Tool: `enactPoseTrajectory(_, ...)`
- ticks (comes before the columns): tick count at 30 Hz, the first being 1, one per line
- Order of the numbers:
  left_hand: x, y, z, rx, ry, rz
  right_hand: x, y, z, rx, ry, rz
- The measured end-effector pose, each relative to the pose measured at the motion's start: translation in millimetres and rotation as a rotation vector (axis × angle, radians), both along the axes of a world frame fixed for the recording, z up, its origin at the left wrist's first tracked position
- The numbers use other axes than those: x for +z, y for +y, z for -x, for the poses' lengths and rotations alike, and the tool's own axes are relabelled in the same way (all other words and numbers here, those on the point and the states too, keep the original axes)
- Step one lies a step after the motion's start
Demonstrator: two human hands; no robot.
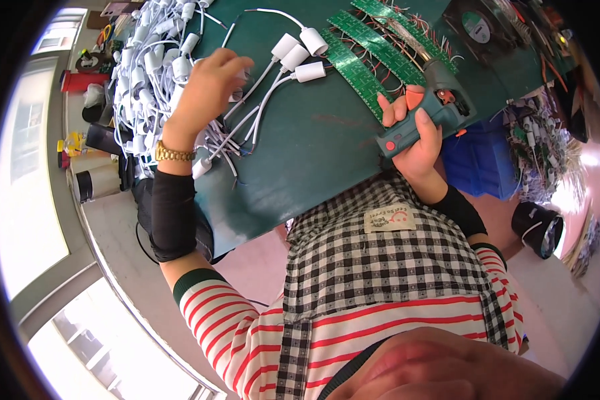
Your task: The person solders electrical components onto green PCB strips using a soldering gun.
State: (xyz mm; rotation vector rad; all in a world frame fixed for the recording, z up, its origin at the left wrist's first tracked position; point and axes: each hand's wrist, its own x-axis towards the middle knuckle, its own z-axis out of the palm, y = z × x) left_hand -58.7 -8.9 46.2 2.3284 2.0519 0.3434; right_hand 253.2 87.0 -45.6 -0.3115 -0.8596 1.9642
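Note:
My right hand (417, 130) is wrapped round the grip of a dark green soldering gun (447, 100) with orange buttons. Its long tip points away, over the green circuit boards (363, 63), which lie in rows with thin wires along them. My left hand (213, 83) is at the edge of a heap of white lamp holders (157, 60) with white leads. Its fingers are curled, and white shows beneath them; what they grip is hidden. Between the hands, several separate lamp holders (293, 57) lie on the green table mat (300, 147), their leads trailing toward me.
A blue crate (480, 160) stands below the table's right edge, beside a pile of wired parts (537, 150). A black bin (539, 230) is on the floor at right. A round fan-like device (477, 28) sits at the far right. Tape and bottles line the window sill at left.

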Motion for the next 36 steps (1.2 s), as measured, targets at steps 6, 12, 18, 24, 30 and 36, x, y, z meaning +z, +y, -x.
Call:
enactPoseTrajectory(6,41,7,-52,-0.037,-0.07,-0.402,-4,4,-3,0.016,0.031,0.04)
enactPoseTrajectory(12,5,29,-135,-0.022,-0.376,-0.41,-6,3,-5,0.017,0.045,0.071)
enactPoseTrajectory(18,-67,50,-134,0.25,-0.37,-0.423,-8,1,-5,0.039,0.102,0.116)
enactPoseTrajectory(24,-79,58,-137,0.343,-0.17,-0.505,-5,1,-10,0.066,0.073,0.056)
enactPoseTrajectory(30,-86,55,-131,0.411,-0.234,-0.424,-3,-4,-9,0.045,0.019,-0.035)
enactPoseTrajectory(36,-84,53,-132,0.376,-0.315,-0.395,2,-7,-17,0.041,0.021,-0.042)
